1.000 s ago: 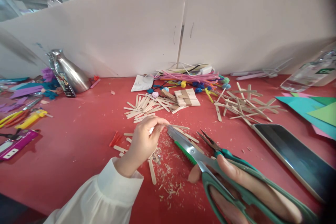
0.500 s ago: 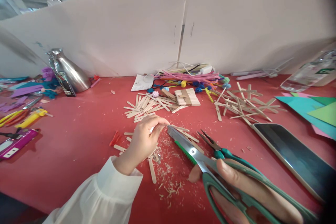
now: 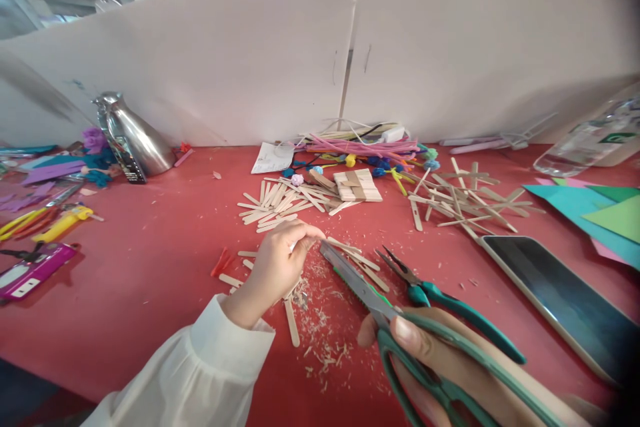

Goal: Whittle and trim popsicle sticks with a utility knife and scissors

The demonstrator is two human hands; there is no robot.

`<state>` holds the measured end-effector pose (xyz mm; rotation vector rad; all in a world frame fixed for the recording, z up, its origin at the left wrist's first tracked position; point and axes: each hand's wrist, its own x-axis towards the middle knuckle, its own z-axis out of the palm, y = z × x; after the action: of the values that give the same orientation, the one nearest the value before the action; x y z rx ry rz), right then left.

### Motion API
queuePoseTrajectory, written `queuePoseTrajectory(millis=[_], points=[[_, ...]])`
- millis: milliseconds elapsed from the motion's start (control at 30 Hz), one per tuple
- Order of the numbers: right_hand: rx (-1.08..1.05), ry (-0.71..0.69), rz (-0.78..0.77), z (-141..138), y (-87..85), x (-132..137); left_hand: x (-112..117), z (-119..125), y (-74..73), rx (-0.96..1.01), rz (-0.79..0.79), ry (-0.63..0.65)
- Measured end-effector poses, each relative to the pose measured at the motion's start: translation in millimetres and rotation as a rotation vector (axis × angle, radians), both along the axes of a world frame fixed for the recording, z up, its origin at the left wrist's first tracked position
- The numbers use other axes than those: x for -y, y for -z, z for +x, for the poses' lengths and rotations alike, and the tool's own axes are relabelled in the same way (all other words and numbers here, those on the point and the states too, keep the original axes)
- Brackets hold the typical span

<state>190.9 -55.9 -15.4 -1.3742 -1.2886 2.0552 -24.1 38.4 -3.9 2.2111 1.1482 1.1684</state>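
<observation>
In my right hand (image 3: 425,340) is a pair of scissors (image 3: 357,280) with green handles. Its blades look nearly closed and point up and left. My left hand (image 3: 277,260), in a white cuff, pinches thumb and forefinger together right at the blade tips; whatever is between them is too small or hidden to name. Wood shavings (image 3: 325,353) lie scattered under the hands. Craft sticks (image 3: 292,323) stick out around my left hand, and a few more lie beside the blades. Green-handled pliers (image 3: 425,290) rest just right of the scissors.
Behind are a pile of craft sticks (image 3: 280,203), a banded stick bundle (image 3: 357,185) and pipe cleaners (image 3: 360,145). Glued sticks (image 3: 465,197), a phone (image 3: 555,300) and coloured paper (image 3: 575,210) lie right. A metal jug (image 3: 137,140) and purple-white gadget (image 3: 35,273) are left.
My right hand and the scissors handles have shifted a little left and down, uncovering more of the pliers' handle. The blades look closer together. My left hand keeps its pinch.
</observation>
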Motion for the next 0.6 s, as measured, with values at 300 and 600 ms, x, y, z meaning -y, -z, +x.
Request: queuePoseTrajectory(millis=[300,600], points=[[-0.001,-0.026,0.026,-6.5,-18.4,-4.4,-6.9,-2.9,2.9,-0.015,0.112,0.048],[0.128,0.069,-0.003,12.7,-50.8,-14.0,-3.6,2.4,-0.9,-0.003,0.169,0.086]])
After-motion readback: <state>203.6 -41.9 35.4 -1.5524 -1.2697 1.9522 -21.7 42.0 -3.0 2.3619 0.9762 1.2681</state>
